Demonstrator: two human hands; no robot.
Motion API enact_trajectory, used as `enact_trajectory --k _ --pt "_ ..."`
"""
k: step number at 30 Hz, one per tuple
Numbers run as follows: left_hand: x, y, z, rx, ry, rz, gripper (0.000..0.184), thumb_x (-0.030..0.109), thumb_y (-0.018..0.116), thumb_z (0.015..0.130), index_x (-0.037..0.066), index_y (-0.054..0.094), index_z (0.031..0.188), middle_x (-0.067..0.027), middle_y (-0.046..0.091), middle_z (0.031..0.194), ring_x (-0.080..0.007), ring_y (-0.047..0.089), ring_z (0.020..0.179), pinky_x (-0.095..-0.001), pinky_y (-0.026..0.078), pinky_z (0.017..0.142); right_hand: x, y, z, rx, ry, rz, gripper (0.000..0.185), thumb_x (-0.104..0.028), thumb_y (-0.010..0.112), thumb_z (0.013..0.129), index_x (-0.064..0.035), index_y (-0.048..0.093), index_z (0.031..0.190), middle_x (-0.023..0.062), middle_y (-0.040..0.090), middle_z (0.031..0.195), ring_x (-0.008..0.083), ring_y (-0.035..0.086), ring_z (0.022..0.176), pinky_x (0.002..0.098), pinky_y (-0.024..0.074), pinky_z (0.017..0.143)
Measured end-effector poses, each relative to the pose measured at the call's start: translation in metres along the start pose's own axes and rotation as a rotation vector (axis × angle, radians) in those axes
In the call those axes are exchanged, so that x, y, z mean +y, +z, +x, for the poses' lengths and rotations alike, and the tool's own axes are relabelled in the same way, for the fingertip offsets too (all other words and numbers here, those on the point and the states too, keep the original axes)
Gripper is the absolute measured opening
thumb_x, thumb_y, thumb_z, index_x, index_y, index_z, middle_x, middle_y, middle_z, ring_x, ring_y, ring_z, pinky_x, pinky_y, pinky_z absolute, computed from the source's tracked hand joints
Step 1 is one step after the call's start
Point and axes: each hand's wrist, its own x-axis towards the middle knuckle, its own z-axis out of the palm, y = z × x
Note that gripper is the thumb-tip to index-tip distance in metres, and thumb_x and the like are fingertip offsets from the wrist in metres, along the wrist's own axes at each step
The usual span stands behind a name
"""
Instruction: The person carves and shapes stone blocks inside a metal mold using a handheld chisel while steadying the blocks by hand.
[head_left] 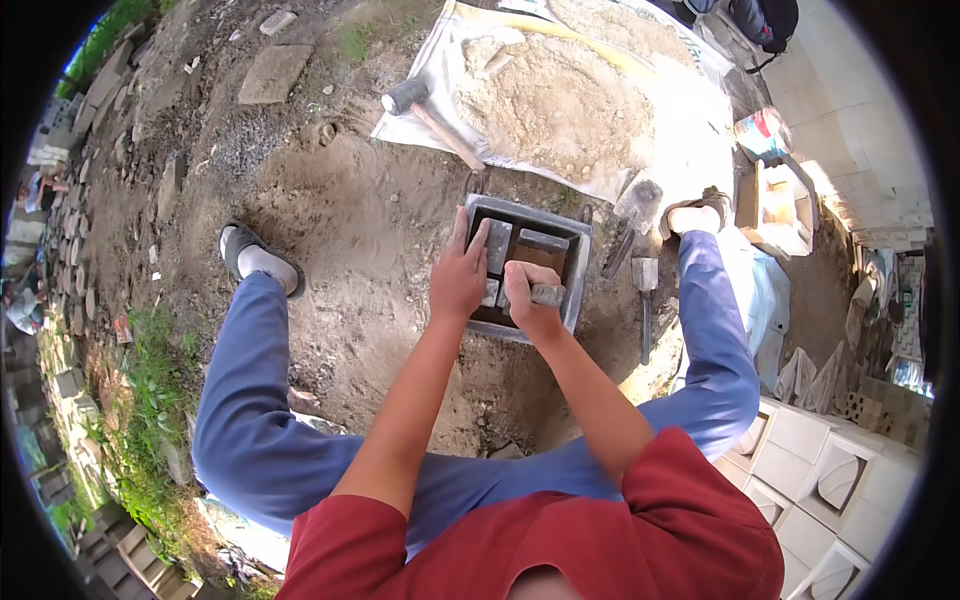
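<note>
A grey square metal mould (pixel 583 262) sits on the dirt between my feet, with grey blocks (pixel 543 240) and darker gaps inside its frame. My left hand (pixel 460 277) lies against the mould's left side, fingers stretched forward over the rim and the inner block. Over the mould's lower middle, my right hand (pixel 530 300) is closed around a short grey cylindrical bar (pixel 547 295), whose end sticks out to the right. Whether the bar is fixed to the mould or loose is hidden by my fingers.
Ahead, a mallet (pixel 440 130) rests at the edge of a white sheet (pixel 400 128) piled with sandy material (pixel 560 100). Trowels (pixel 645 305) lie to the right, near a wooden box (pixel 770 235). Pale blocks (pixel 800 465) are stacked at lower right.
</note>
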Motion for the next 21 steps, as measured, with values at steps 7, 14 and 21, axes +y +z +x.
enact_trajectory --k 7,14,21 --pt "0.000 -0.001 0.002 -0.070 -0.065 -0.069 0.052 0.019 0.052 0.098 0.025 0.050 0.149 -0.0042 0.026 0.166 -0.0339 0.066 0.111 -0.0441 0.057 0.078 -0.006 0.002 0.000 0.051 0.066 0.049 0.041 -0.020 0.054 0.103 0.0029 0.054 0.069 -0.0018 0.043 0.057 0.0055 0.037 0.056 0.0314 0.0295 0.049" --pt "0.003 -0.003 0.005 -0.115 -0.133 -0.043 0.052 0.019 0.051 0.098 0.029 0.050 0.149 -0.0019 0.026 0.166 -0.0334 0.066 0.110 -0.0432 0.057 0.077 -0.031 0.006 0.000 0.094 0.087 0.124 0.042 -0.021 0.054 0.104 0.0014 0.050 0.068 -0.0025 0.038 0.057 0.0061 0.033 0.057 0.0315 0.0277 0.051" --pt "0.005 -0.005 0.001 -0.099 -0.138 -0.076 0.051 0.021 0.053 0.098 0.032 0.051 0.148 -0.0002 0.028 0.165 -0.0333 0.068 0.105 -0.0432 0.057 0.076 -0.029 0.007 0.004 0.056 0.121 0.118 0.042 -0.019 0.054 0.104 0.0010 0.049 0.067 -0.0015 0.041 0.056 0.0065 0.036 0.056 0.0311 0.0289 0.050"
